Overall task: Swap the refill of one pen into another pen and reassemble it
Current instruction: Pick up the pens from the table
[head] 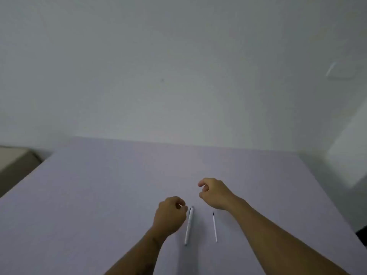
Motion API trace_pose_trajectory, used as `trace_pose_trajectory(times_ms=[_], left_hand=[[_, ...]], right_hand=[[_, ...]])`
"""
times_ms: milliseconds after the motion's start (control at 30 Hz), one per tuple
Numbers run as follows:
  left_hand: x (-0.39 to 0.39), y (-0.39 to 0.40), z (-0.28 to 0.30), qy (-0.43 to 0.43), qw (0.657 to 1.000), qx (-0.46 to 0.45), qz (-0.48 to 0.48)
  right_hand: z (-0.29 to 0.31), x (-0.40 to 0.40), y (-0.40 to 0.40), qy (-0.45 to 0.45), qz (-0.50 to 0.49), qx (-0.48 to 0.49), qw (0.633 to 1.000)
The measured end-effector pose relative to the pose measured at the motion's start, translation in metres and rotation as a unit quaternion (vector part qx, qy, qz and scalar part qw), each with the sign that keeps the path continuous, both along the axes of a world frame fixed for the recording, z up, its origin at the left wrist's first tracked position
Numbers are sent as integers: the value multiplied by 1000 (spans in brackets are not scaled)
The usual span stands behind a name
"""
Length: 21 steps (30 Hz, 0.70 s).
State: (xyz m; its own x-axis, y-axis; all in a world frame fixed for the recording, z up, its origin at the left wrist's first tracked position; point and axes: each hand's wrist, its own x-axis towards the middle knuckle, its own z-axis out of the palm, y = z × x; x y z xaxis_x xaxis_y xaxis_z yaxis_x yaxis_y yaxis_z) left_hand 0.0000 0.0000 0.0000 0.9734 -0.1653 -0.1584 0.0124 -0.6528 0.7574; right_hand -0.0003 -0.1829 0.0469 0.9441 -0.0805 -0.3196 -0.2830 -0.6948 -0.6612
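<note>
A white pen (189, 227) with a dark clip lies lengthwise on the pale lilac table (99, 195), its tip toward me. To its right lies a thin white refill (214, 227) with a dark far end, apart from the pen. My left hand (170, 215) is curled just left of the pen's far end, and a small pale piece shows between its fingertips; what it is I cannot tell. My right hand (215, 193) hovers beyond the refill with fingers loosely bent and nothing in them.
A white wall (178, 66) rises behind the table's far edge. A beige piece of furniture (14, 161) stands off the left corner. A dark object (362, 235) shows at the right edge.
</note>
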Motion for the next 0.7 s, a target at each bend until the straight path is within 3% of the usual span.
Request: trace_pose_trajectory(times_ms=[267,433,700], left_hand=[[6,-21,-63,113,986,116,-29],[9,-33,-92,111,974,193,-49],[24,-42,-91,124,979,165,-1]], right_hand=[[-55,0,-16,85,-9,29,996],[-78,-1,-27,118,-32,39,992],[-100,13,-25,136,-75,70,985]])
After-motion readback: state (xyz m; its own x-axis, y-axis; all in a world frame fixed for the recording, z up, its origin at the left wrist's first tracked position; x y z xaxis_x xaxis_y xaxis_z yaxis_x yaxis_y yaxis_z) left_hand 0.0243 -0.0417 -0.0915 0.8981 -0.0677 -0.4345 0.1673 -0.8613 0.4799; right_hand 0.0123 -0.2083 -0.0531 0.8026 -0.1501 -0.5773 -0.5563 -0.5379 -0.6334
